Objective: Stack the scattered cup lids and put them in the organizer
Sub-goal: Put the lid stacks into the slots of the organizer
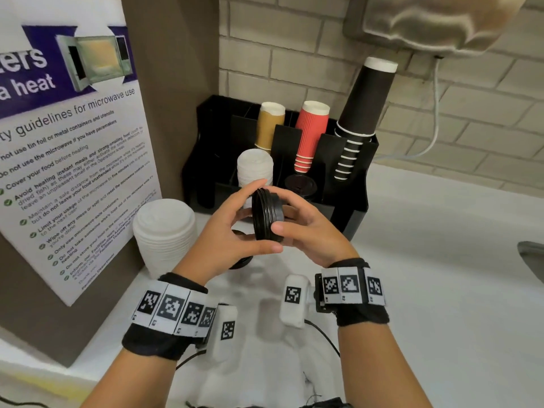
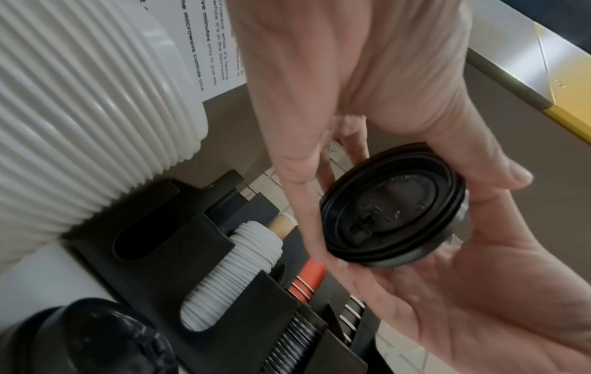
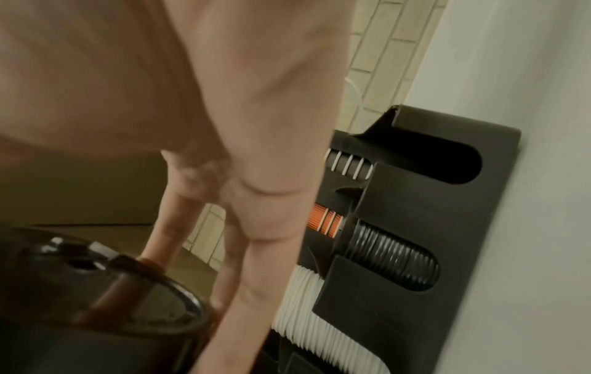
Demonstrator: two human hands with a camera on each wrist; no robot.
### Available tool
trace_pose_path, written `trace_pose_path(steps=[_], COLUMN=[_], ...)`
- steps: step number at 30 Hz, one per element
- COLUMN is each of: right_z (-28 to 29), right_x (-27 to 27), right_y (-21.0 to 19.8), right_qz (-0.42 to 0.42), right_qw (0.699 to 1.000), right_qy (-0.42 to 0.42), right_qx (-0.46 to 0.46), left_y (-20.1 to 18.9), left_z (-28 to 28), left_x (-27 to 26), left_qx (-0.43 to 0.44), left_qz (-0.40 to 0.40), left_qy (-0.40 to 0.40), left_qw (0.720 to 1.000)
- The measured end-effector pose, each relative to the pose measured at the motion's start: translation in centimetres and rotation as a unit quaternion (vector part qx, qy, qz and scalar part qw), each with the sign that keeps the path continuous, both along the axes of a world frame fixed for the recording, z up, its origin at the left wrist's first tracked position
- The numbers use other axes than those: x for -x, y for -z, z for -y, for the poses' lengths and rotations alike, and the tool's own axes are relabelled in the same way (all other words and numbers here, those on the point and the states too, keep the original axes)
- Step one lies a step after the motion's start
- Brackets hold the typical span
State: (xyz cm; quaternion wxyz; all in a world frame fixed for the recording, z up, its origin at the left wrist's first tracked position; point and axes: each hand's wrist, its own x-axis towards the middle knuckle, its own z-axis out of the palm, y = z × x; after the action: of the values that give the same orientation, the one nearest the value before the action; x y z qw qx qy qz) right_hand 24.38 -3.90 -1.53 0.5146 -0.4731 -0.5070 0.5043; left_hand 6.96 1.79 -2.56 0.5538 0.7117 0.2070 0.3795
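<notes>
White counter (image 1: 441,260) under both hands, brick wall behind. A microwave-guidelines poster (image 1: 73,148) stands off to the left of the left hand.

Black organizer (image 1: 357,201) sits just beyond the fingertips, against the wall. Its back slots hold nested cups: tan (image 1: 269,125), red (image 1: 312,134), and a tall black stack (image 1: 363,113) leaning out to the right. Front slots: a column of white lids (image 1: 254,166) directly past the left fingers, and a row of black lids (image 1: 300,184) past the right fingers. The right wrist view shows that black row well filled, but with room at the open end, as far as I can judge.

Large loose stack of white lids (image 1: 164,231) stands on the counter to the left of the left hand, outside the organizer.

Small stack of black lids (image 1: 266,214), on edge, held in the air between both hands. Left hand (image 1: 226,237) grips it with thumb below and fingers curled over the rim; right hand (image 1: 309,231) grips the other face, thumb at the front. Several lids nested, exact count unclear.

At least one more black lid (image 1: 240,262) lies on the counter beneath the left hand, partly hidden.

Progress, as judged: mid-task. Black lids gathered in hand but not yet slotted; the lid on the counter and the big white stack remain.
</notes>
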Motion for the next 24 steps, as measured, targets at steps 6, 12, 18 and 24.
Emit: trace_pose_path(steps=[6,12,18,24], right_z=[0.6,0.8,0.6,-1.4], right_x=[0.1,0.0,0.6,-0.8], right_y=[-0.4,-0.7,-0.9,-1.8], right_qz=[-0.002,0.011,0.024,0.101], right_qw=[0.999,1.000,0.999,0.989], right_qy=[0.031,0.016,0.030,0.083], right_qx=[-0.015,-0.014,-0.030,-0.075], left_y=[-0.4,-0.6,-0.3,-0.3], left_z=[0.6,0.5,0.4,0.1], left_x=[-0.6,-0.6,-0.6,-0.6], left_qx=[-0.010,-0.018,-0.018,0.010], left_qz=[-0.004,-0.022,-0.022,-0.002], left_qy=[-0.023,-0.015,-0.019,-0.026], left_qw=[1.000,0.999,0.999,1.000])
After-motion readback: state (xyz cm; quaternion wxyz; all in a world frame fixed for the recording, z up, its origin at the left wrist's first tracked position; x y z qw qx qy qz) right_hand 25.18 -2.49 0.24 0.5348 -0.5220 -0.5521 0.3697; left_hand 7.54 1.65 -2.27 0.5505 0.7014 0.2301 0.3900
